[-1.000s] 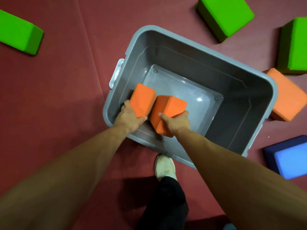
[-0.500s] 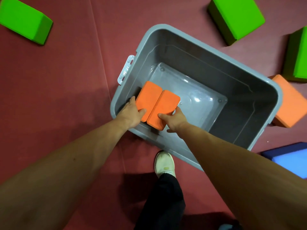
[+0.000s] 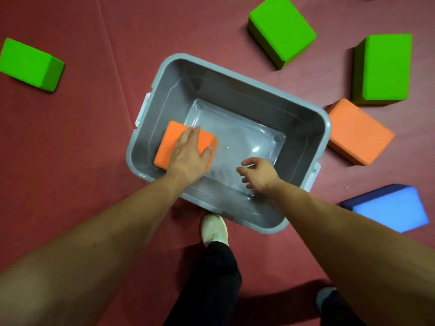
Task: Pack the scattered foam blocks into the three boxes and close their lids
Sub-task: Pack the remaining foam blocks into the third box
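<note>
Packing step under way: orange blocks [image 3: 175, 143] are pressed into grey box [image 3: 306, 128] by flat, open left hand [image 3: 189, 152]; right hand [image 3: 257, 175] is empty, half-open; floor blocks are due next.

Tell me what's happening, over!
Left hand flat on orange blocks in grey box. Right hand open, empty. Nothing in the way.

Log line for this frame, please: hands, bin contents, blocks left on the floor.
left hand flat on orange blocks in grey bin | right hand open, empty | floor: three green, one orange, one blue
</note>
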